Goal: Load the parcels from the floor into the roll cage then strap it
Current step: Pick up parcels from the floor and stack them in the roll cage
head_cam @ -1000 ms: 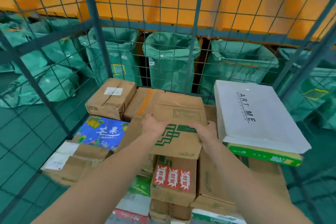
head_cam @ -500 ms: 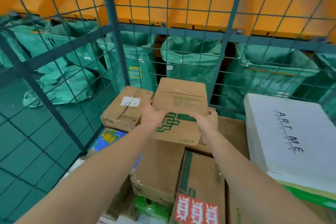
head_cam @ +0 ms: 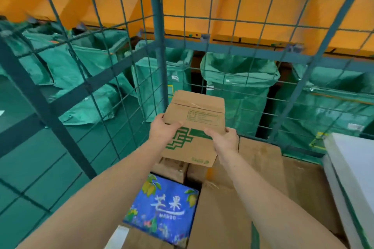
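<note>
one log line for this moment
left hand, right hand: grip cardboard box | position: over stacked parcels in roll cage

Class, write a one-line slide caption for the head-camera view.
The left hand and right hand grip a green-printed cardboard parcel over stacked boxes in the green wire roll cage.

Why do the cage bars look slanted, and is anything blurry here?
Head view: the wide-angle lens splays the roll cage bars toward the edges; the cardboard box in the left hand and right hand is fairly sharp; the white box at the right edge is smeared; light is even, without glare.
</note>
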Demonstrator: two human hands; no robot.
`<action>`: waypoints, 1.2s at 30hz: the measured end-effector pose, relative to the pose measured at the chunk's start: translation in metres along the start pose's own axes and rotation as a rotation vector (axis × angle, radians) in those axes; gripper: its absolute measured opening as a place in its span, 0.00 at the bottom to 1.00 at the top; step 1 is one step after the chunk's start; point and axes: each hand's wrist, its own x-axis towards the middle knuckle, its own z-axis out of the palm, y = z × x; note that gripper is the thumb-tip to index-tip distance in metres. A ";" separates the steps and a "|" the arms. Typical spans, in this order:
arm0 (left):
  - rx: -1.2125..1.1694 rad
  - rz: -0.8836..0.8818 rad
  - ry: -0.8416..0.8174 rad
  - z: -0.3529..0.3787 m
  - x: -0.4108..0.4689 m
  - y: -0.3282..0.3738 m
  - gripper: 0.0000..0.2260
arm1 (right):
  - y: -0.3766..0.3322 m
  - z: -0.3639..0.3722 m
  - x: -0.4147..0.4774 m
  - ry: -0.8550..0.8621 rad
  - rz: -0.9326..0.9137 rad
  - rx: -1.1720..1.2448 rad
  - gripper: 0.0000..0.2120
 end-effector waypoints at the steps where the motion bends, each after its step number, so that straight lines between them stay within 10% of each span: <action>1: 0.002 -0.003 0.002 -0.002 0.010 -0.003 0.25 | -0.001 0.007 0.004 -0.006 -0.001 -0.004 0.36; 22: -0.174 -0.321 -0.080 0.034 0.124 -0.018 0.39 | -0.019 0.111 0.064 0.110 -0.067 -0.264 0.34; 36: -0.189 -0.218 -0.217 0.008 0.044 -0.034 0.15 | -0.010 0.045 -0.016 -0.202 0.072 -0.062 0.33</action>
